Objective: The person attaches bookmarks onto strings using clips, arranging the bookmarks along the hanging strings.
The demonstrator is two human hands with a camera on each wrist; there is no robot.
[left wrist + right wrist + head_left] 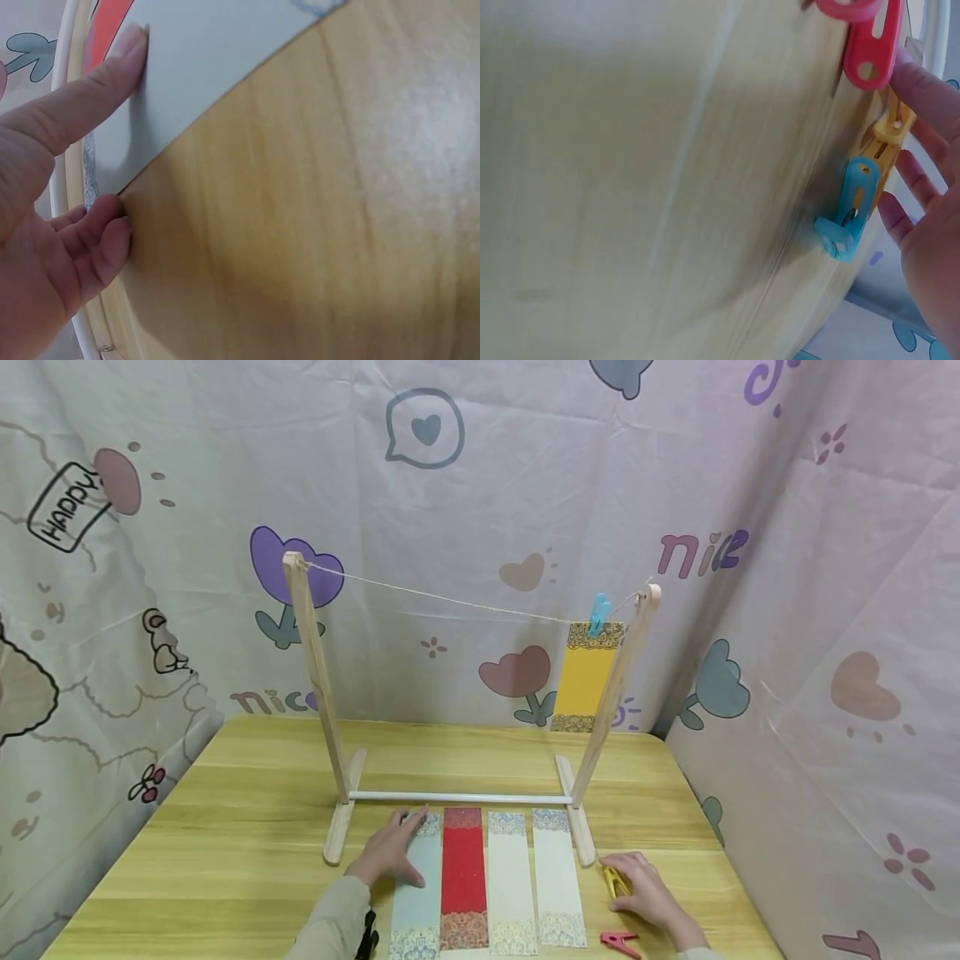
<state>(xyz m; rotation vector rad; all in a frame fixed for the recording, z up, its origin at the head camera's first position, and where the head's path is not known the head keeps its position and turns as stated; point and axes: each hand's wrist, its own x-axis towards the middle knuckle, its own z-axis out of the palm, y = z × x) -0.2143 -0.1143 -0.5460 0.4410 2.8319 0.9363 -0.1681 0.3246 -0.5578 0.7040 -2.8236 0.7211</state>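
In the head view my left hand (390, 850) spreads over the upper left of a pale blue paper strip (417, 910) with patterned ends. The thumb lies over the strip and the other fingers are at its far edge. To its right lie a red strip (464, 877) and two whitish strips, a cream one (512, 885) and a white one (558, 877). My right hand (643, 887) has thumb and fingers around a yellow clothespin (617, 882) on the table. A pink-red clothespin (619, 942) lies nearer me, and the right wrist view shows a blue clothespin (855, 202) beside the yellow one.
Behind the strips stands a wooden rack, with a left post (311, 652), a right post (618, 677) and a white crossbar (457, 797). On its string (435, 596) hangs a yellow strip (585, 681), clipped by a blue clothespin (599, 614). Printed cloth (465, 510) surrounds the table.
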